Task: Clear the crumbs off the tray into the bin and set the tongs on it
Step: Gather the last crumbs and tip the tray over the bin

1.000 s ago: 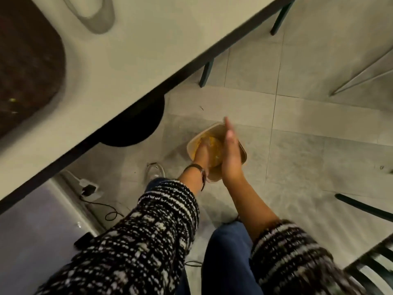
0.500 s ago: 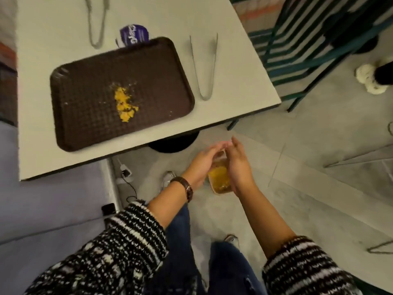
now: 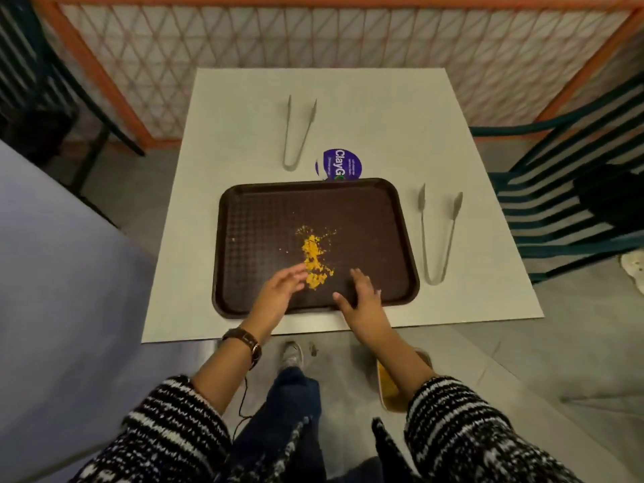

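A dark brown tray [image 3: 258,217] lies on the white table [image 3: 383,109]. Yellow crumbs [image 3: 314,259] sit in a small heap near the tray's middle. My left hand [image 3: 278,292] hovers open over the tray's near edge, fingertips just left of the crumbs. My right hand [image 3: 360,296] is open over the near edge to the right of them, holding nothing. One pair of metal tongs [image 3: 438,235] lies on the table right of the tray. A second pair of tongs [image 3: 298,132] lies beyond it. The small tan bin [image 3: 387,386] with yellow crumbs stands on the floor, partly hidden by my right forearm.
A purple round lid [image 3: 339,164] peeks out behind the tray's far edge. A green slatted chair [image 3: 557,203] stands to the right. An orange-framed mesh fence [image 3: 313,33] runs behind the table. A cable [image 3: 240,413] trails on the floor near my feet.
Both hands have risen from the bin on the floor up to the tray's near edge. The view has swung up from the floor to the table.
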Demonstrator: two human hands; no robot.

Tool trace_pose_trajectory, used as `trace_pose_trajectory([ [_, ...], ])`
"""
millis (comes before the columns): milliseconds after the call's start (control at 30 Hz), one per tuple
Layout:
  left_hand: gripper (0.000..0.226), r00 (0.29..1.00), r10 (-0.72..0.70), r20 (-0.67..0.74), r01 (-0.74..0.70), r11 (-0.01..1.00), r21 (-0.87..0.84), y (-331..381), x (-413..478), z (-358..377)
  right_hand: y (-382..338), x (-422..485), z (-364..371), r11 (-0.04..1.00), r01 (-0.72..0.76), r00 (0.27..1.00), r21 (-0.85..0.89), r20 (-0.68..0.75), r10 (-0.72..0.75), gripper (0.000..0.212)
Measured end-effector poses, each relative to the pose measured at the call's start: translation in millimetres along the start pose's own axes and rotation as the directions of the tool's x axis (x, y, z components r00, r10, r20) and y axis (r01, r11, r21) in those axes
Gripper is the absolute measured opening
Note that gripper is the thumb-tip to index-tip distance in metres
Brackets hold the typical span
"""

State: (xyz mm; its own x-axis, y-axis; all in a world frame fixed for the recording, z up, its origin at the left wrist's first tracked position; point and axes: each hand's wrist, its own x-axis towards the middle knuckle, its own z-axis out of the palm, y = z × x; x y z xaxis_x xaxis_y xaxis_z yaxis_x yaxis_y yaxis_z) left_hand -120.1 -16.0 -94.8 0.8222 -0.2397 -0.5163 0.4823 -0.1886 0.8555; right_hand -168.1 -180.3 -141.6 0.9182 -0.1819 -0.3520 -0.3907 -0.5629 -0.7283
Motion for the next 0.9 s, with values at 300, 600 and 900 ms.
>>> trace_pose_trajectory([
  [300, 0.024, 0.996, -0.078, -0.036, 0.080, 0.994, 0.075, -12.5, 59.7, -60.2, -5.0, 64.7, 30.7, 0.752, 0.187, 0.981, -0.632, 0.156, -0.113, 0.112],
  [600, 0.025, 0.987, -0.108, -0.121, 0.112, 0.993, 0.028, -17.0, 79.9, -75.4, -9.0, 109.6, 37.4, 0.509, 0.523, 0.852, -0.683, 0.424, -0.307, 0.114],
  [900, 0.025, 0.983, -0.076, -0.165, 0.093, 0.991, 0.099, -29.1, 79.3, -80.0, -12.0, 157.3, 16.9, 0.660, 0.260, 0.959, -0.705, 0.109, -0.263, 0.087],
])
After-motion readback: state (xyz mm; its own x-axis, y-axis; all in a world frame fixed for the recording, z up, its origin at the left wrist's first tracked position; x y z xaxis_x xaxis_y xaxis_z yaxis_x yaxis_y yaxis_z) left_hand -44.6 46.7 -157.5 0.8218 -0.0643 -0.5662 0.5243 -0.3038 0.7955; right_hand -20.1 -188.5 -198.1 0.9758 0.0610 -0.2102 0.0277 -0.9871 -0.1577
